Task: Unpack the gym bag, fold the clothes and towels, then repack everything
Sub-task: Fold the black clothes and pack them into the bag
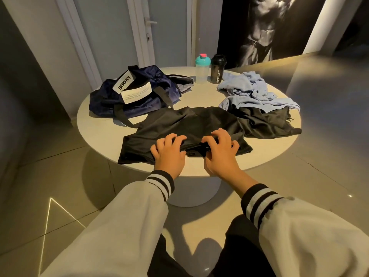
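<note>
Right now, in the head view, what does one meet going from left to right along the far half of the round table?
Navy gym bag → teal-lidded bottle → black bottle → crumpled light blue cloth pile.

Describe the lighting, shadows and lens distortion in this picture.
Head view: warm light pools on the table and the floor at right; the left side is dim; the table shadows the floor beneath; the door frame leans, wide-angle distortion; the black garment loses detail.

Navy gym bag (139, 96), white label. Black garment (179, 124). Pale blue towel (251, 90). Teal-lidded shaker (202, 69); black shaker (218, 68). Cuffs (162, 182) black-white striped.
</note>
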### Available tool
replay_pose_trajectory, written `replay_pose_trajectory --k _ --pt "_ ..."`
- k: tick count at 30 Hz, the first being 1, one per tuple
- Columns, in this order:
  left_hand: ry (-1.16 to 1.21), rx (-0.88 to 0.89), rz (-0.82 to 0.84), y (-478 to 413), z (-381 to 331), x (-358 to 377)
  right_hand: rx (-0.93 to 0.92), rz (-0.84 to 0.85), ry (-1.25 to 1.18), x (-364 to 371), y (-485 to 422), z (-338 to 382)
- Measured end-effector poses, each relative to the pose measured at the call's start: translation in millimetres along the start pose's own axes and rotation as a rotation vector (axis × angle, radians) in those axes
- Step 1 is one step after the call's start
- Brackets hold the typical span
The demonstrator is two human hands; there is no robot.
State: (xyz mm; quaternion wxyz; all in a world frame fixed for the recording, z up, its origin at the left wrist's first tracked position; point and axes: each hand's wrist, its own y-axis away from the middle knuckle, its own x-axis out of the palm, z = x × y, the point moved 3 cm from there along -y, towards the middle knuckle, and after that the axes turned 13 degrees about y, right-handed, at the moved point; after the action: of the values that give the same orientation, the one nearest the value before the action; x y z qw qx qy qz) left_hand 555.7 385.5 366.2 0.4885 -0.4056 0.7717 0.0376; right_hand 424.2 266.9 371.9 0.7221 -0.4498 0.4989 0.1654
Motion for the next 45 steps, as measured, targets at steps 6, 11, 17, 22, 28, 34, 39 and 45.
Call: replay_pose_trajectory --k 6,11,17,22,28,34,39,45 --pt "-0.068 0.014 0.063 -0.8 5.9 -2.7 0.097 0.106 0.028 0.9 -0.3 -13.6" --pt "-0.080 -0.006 0.133 2.7 12.3 -11.3 0.164 0.086 0.005 -2.1 2.2 -17.1" --pt "0.012 0.117 0.195 4.6 3.0 -18.9 0.062 0.054 -0.075 -3.4 7.5 -10.2" --pt "0.161 0.130 0.227 10.9 -13.8 -7.0 0.171 0.146 -0.046 -5.9 5.7 -16.7" --pt "0.192 0.100 0.238 2.4 -51.0 5.2 0.087 0.150 -0.158 -6.6 11.2 -28.1" --pt "0.454 0.002 0.421 -7.5 -90.6 24.8 0.134 0.127 -0.290 -16.0 10.5 -50.3" --pt "0.231 0.010 0.351 -15.0 -104.1 36.8 0.334 0.105 -0.286 -15.3 9.7 -74.1" --pt "0.192 0.136 0.328 -17.4 -120.1 58.7 0.347 0.060 -0.295 -13.6 15.9 -82.4"
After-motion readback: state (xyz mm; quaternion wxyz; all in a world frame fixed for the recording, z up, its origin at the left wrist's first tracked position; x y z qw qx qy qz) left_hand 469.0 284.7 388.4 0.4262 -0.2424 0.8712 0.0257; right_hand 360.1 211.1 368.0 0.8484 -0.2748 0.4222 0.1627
